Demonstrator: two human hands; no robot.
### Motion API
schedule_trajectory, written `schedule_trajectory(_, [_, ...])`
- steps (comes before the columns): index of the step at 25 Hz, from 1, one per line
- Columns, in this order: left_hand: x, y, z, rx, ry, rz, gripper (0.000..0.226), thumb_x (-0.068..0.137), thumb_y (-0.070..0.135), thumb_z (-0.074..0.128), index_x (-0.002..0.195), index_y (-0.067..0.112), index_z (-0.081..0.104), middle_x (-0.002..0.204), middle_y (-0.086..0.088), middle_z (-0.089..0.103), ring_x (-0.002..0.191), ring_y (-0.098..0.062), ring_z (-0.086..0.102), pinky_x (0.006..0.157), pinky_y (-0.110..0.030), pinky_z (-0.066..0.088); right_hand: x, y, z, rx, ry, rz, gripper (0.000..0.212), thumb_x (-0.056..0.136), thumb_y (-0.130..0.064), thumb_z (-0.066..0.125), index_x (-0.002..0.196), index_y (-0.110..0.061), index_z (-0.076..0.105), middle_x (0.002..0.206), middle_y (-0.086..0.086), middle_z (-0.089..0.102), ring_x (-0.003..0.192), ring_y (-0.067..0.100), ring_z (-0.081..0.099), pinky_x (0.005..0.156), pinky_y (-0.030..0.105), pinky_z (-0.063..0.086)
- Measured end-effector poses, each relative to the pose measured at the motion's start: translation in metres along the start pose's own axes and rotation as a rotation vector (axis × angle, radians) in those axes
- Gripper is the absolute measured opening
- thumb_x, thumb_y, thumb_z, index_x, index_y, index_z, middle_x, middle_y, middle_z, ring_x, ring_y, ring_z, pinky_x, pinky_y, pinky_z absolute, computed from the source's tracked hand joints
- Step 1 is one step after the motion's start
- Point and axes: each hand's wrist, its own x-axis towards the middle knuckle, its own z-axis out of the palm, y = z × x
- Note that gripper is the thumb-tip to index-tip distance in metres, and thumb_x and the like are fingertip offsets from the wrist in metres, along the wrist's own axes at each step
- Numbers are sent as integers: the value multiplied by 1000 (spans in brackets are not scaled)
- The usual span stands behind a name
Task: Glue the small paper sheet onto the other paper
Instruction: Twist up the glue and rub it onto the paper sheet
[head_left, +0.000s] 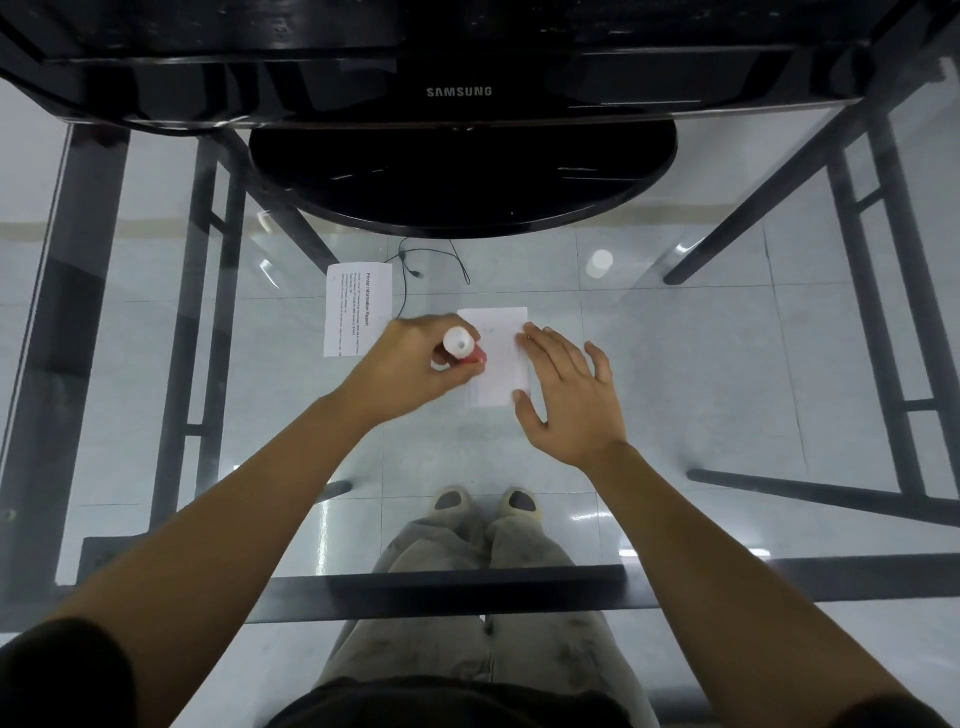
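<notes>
The left hand (415, 364) keeps a closed grip on the glue stick (460, 347), held upright; at its 3 o'clock the right hand (569, 395), grip released, presses the small paper sheet (496, 358) flat.

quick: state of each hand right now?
Left hand: closed around the glue stick, tip down at the small paper sheet.
Right hand: open, fingers flat on the sheet's right edge, holding nothing.
</notes>
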Motion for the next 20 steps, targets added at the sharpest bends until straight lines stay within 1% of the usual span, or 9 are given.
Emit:
schedule_trajectory(2, [10,-4,-7,22,109,-38,20,76,22,75,91,15,64,79,11,62,64,5,57,65,0,40,0,0,0,4,-5,1,60,88,-47,38,140,-18,34,148,3,36,137,21,31,113,44,11])
schedule_trajectory(3, [12,-5,-7,25,131,-45,21,76,22,75,91,14,64,79,11,62,64,5,57,65,0,40,0,0,0,6,-5,2,60,87,-48,38,139,-18,35,149,3,36,137,21,31,113,44,10])
schedule_trajectory(7, [7,3,5,19,-9,11,22,74,28,77,90,17,65,78,10,64,64,9,57,63,-1,41,0,0,-1,34,17,8,55,86,-47,42,133,-17,43,147,3,39,136,21,34,113,45,12])
schedule_trajectory(8, [9,3,5,19,-19,9,22,74,28,77,90,17,65,77,10,64,64,9,57,63,-1,41,0,0,-1,35,20,8,54,86,-47,42,131,-18,44,146,3,39,136,21,34,113,45,13])
schedule_trajectory(13, [31,-4,-8,26,133,-115,23,76,27,74,94,17,64,79,7,65,67,-2,59,63,-6,41,-1,0,0,24,15,3,51,87,-47,42,129,-17,46,147,2,38,136,21,33,113,44,12])
schedule_trajectory(14, [30,-3,-7,7,112,-106,22,75,28,75,92,18,64,76,9,65,67,0,59,62,-5,41,-1,0,0,27,12,4,52,87,-47,41,130,-18,46,147,2,38,136,20,32,113,45,11])
schedule_trajectory(17, [22,4,2,-26,-42,-32,21,74,27,76,89,19,64,76,13,62,70,13,56,62,0,39,-1,0,0,37,11,12,52,87,-49,40,129,-19,47,147,1,38,136,20,32,113,45,11])
schedule_trajectory(18, [23,3,2,-21,-45,-32,21,74,27,76,90,19,64,75,13,62,70,14,56,61,0,39,0,0,0,36,10,13,52,87,-49,40,129,-19,47,147,2,38,136,20,33,113,45,11])
schedule_trajectory(20, [30,0,-3,2,36,-85,21,75,28,75,90,19,63,74,12,62,67,8,58,59,-3,40,-1,0,1,27,7,12,51,87,-48,41,128,-18,48,148,2,38,136,20,32,113,45,11])
